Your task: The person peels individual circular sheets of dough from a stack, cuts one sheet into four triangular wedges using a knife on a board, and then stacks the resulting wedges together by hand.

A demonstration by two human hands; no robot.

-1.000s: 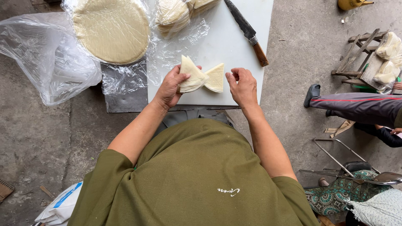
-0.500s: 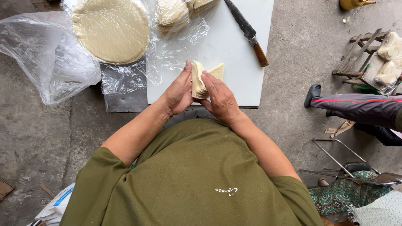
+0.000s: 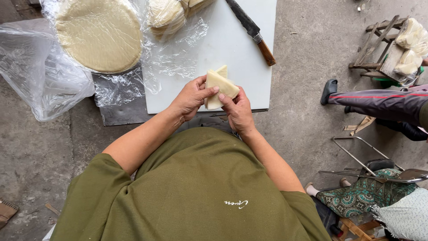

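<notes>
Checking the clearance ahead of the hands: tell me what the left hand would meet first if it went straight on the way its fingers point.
The left hand points right, at the folded dough piece it already pinches; just behind that are the fingers of the right hand. Depth is hard to judge from above.

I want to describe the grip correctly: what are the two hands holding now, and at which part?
Both hands hold a pale folded dough wrapper: the left hand pinches its left edge, the right hand its lower right edge, above the white board.

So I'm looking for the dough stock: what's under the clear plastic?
Under the clear plastic lies a round stack of flat dough sheets; its underside is hidden.
</notes>
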